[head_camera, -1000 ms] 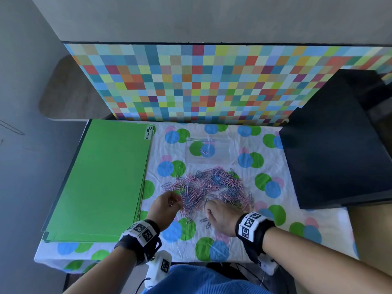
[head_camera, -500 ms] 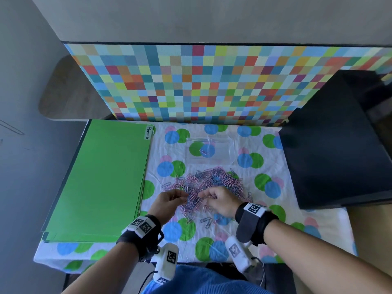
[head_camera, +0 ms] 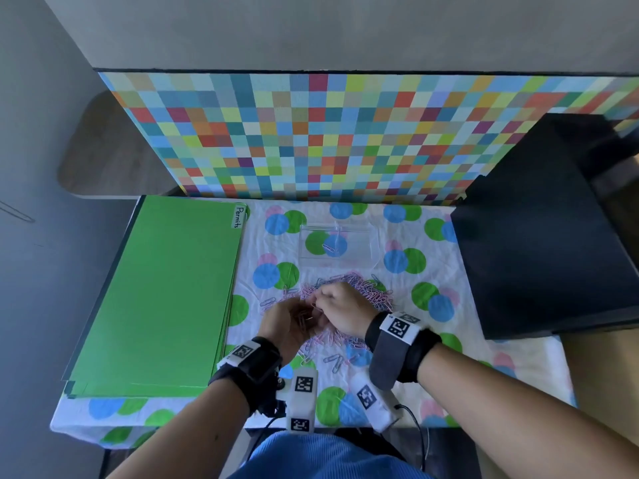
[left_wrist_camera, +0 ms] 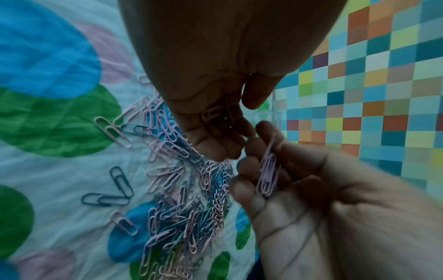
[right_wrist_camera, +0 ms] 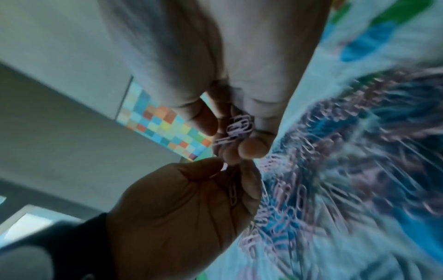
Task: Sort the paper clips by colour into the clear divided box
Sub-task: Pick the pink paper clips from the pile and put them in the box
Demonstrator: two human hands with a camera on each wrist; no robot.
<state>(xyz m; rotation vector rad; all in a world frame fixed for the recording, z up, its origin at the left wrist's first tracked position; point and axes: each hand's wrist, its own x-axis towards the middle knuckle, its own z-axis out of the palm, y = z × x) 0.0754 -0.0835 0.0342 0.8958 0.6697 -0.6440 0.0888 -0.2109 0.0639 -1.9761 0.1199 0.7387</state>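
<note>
A heap of pink and blue paper clips [head_camera: 366,288] [left_wrist_camera: 179,208] [right_wrist_camera: 335,170] lies mid-table on the spotted cloth. Behind it stands the clear divided box [head_camera: 304,243] with a clip or two [head_camera: 330,248] inside. Both hands meet just above the heap's near left part. My left hand [head_camera: 294,323] [left_wrist_camera: 210,144] [right_wrist_camera: 191,199] is turned palm up and cupped, with a few clips [left_wrist_camera: 210,113] [right_wrist_camera: 232,193] held in its curled fingers. My right hand [head_camera: 340,307] [right_wrist_camera: 249,145] [left_wrist_camera: 275,208] grips a small bunch of pink clips [right_wrist_camera: 239,125] [left_wrist_camera: 268,176]. The fingertips of the two hands touch.
A stack of green folders [head_camera: 166,292] labelled "Permits" fills the left of the table. A black box [head_camera: 546,243] stands at the right. A checked board [head_camera: 345,133] walls the back. A few loose clips [head_camera: 333,361] lie in front of the heap.
Both hands rose from the near edge of the heap and came together over it. The left palm turned upward; the right hand shifted left and forward with clips in it.
</note>
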